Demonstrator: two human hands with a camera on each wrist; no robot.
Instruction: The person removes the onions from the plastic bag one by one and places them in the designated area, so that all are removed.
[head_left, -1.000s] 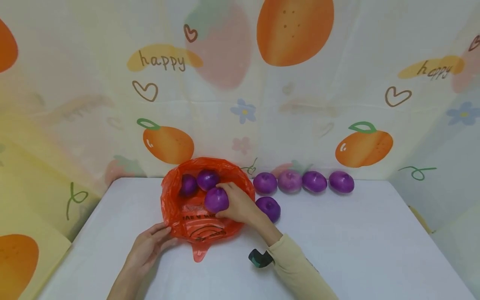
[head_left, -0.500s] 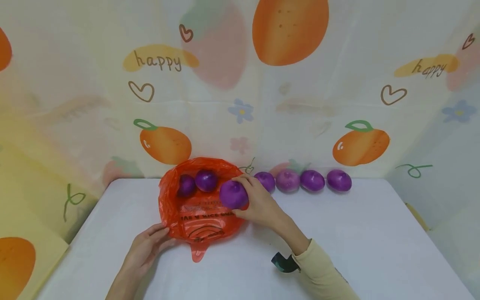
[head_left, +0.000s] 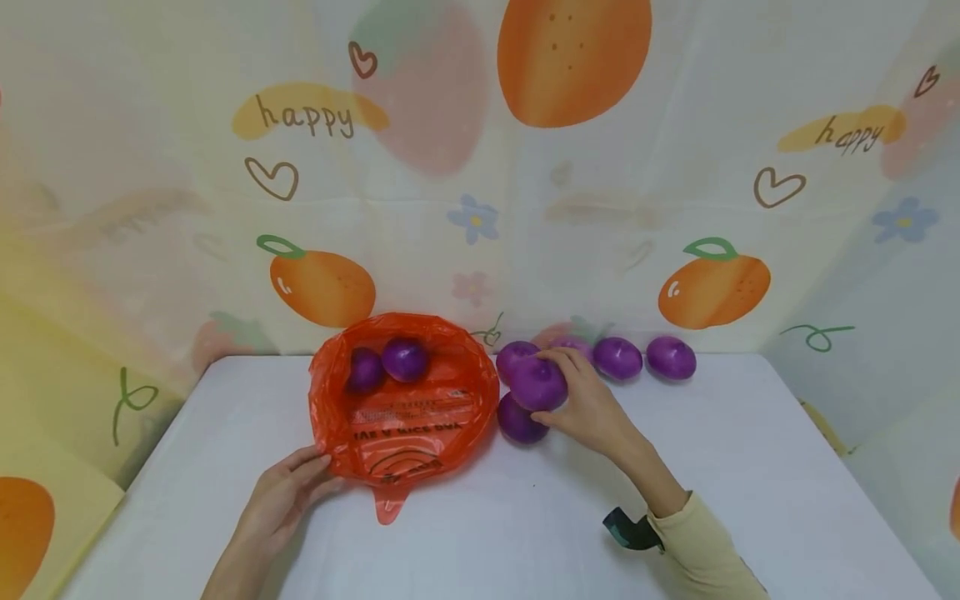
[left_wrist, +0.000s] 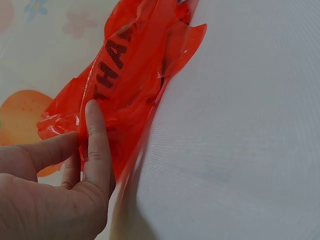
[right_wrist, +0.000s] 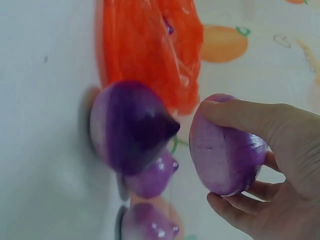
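Note:
My right hand [head_left: 592, 408] grips a purple onion [head_left: 540, 385] between thumb and fingers, raised just right of the open red plastic bag [head_left: 480, 433]. In the right wrist view the held onion [right_wrist: 227, 150] is off the table, beside a darker onion [right_wrist: 130, 127] standing there. That darker onion [head_left: 522, 421] lies below the held one in the head view. At the bag's left side, my left hand [head_left: 281, 500] pinches its rim; the left wrist view shows thumb and fingers [left_wrist: 97, 145] at the film. Two onions [head_left: 406, 359] lie inside the bag.
A back row of onions runs right of the bag, ending with an onion [head_left: 671, 359] at the right; one is partly hidden by my right hand. The white table [head_left: 480, 550] meets a fruit-printed cloth [head_left: 600, 208] behind.
My right hand has moved from over the bag to the right with the onion in its grip. The left hand stays at the bag's rim. Two onions still lie inside.

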